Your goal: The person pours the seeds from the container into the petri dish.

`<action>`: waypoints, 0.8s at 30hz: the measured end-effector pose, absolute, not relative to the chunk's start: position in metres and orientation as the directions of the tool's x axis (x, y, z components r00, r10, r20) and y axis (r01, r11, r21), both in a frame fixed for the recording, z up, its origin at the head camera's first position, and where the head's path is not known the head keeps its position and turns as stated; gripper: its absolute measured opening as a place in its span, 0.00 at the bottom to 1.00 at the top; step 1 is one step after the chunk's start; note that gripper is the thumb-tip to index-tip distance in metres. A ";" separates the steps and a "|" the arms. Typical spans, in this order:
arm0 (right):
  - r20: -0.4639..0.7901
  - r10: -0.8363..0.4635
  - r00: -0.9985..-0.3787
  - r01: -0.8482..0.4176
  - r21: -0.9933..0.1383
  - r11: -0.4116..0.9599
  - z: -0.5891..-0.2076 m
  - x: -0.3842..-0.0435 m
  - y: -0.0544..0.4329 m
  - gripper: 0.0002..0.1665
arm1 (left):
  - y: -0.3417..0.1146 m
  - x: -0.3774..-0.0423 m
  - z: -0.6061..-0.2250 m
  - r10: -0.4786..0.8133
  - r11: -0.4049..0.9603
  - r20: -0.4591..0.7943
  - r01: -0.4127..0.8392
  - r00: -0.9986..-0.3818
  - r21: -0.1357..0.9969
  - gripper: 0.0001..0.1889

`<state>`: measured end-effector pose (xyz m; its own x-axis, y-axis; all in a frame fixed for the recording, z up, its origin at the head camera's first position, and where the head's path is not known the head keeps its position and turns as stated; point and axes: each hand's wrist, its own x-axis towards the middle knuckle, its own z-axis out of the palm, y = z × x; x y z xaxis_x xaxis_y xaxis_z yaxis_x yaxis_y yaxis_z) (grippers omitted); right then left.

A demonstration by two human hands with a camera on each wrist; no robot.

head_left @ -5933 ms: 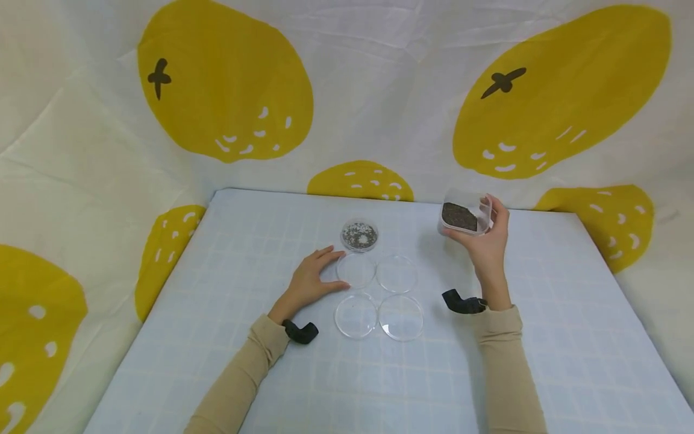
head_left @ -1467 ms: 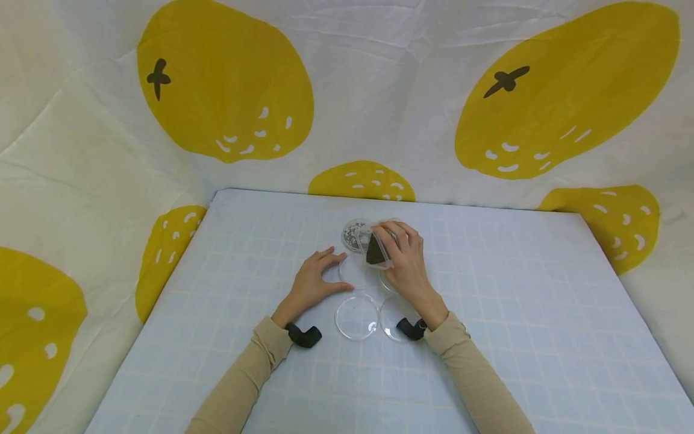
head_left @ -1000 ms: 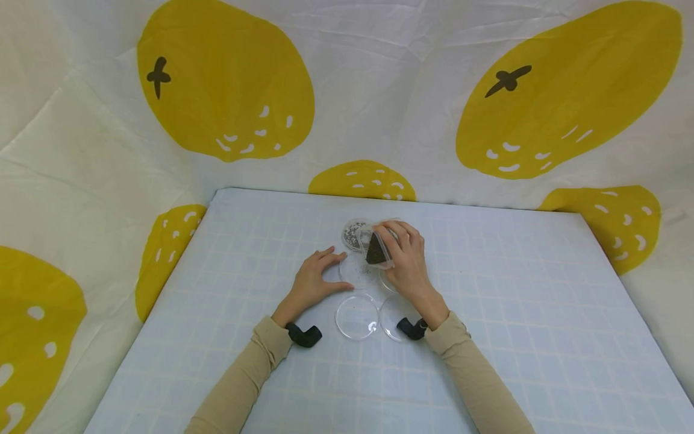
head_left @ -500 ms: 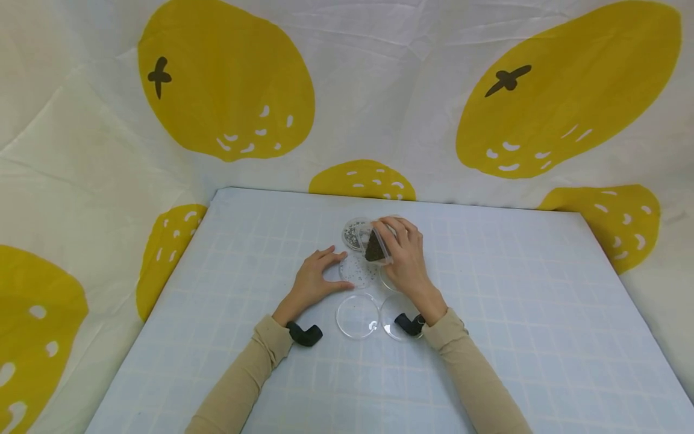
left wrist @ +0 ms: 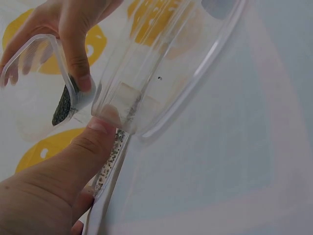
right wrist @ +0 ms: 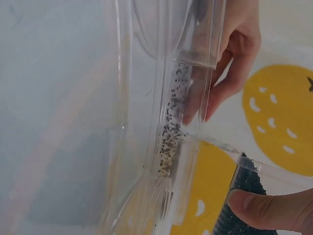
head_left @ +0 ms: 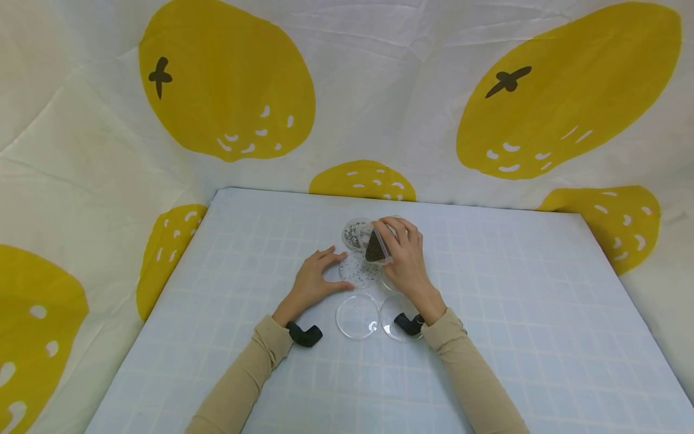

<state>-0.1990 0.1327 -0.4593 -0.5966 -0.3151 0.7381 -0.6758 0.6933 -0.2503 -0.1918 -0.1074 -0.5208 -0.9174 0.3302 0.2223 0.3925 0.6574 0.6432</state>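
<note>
My right hand [head_left: 409, 259] grips a clear plastic container [left wrist: 29, 105], tipped on its side over a petri dish [head_left: 355, 278]. Dark grains [head_left: 375, 248] are banked inside the container against its wall. Dark specks are scattered over the dish's floor, and they show through its side in the right wrist view. My left hand [head_left: 312, 282] holds that dish from the left, its thumb [left wrist: 93, 142] at the near rim and fingers at the far rim. Behind it stands a dish of mixed white and dark grains [head_left: 353, 234], partly covered by the tilted container.
Two clear, bare petri dishes [head_left: 358, 316] sit side by side nearer to me. Another clear dish [head_left: 387, 282] is mostly hidden under my right hand. Everything stands on a pale checked tablecloth [head_left: 260, 241], with a lemon-print cloth [head_left: 374, 108] rising behind.
My right hand has brought the container left from the right side and tilted it over the dish. Dark specks have spread across that dish. My left hand has stayed almost still.
</note>
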 end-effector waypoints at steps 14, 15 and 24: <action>0.737 -0.315 -0.598 -0.674 -0.249 0.696 -0.461 -0.199 0.132 0.57 | -0.107 -0.191 -0.520 0.326 0.661 0.186 0.365 -0.927 0.655 0.42; 0.736 -0.312 -0.601 -0.671 -0.251 0.698 -0.460 -0.199 0.132 0.56 | -0.107 -0.191 -0.519 0.327 0.660 0.188 0.366 -0.926 0.656 0.42; 0.737 -0.296 -0.608 -0.658 -0.259 0.707 -0.461 -0.201 0.135 0.52 | -0.108 -0.192 -0.519 0.332 0.656 0.203 0.381 -0.921 0.651 0.41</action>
